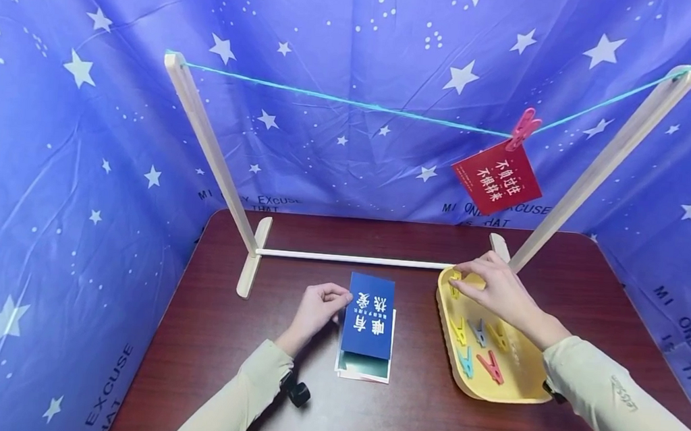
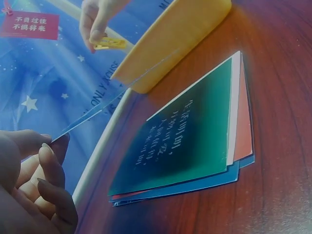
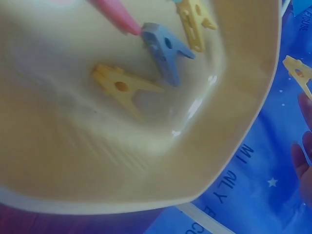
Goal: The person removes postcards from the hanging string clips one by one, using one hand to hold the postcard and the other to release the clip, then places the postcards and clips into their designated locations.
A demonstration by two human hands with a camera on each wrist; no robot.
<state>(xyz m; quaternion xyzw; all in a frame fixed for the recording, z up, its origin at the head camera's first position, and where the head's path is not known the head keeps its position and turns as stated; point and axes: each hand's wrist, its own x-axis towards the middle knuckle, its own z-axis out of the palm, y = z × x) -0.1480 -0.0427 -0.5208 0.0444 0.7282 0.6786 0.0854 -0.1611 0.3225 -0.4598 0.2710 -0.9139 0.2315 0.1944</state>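
My left hand (image 1: 315,312) pinches the left edge of a blue card (image 1: 367,339) with white characters, lifted over a card stack (image 1: 365,367). The left wrist view shows that card nearly edge-on and the stack's green top card (image 2: 180,141) below it. My right hand (image 1: 500,292) pinches a yellow clothespin (image 1: 453,286) above the far left corner of a yellow tray (image 1: 522,375). Inside the tray lie several clothespins, among them a red one (image 1: 490,367), a light blue one (image 1: 464,361) and a grey-blue one (image 3: 165,53).
A teal string (image 1: 342,100) stretches between two wooden posts (image 1: 210,154). From its right part hangs a red card (image 1: 497,180), held by a pink clothespin (image 1: 523,129). A white rod (image 1: 348,259) joins the posts' feet on the brown table (image 1: 205,367). Blue star-patterned cloth (image 1: 347,40) surrounds it.
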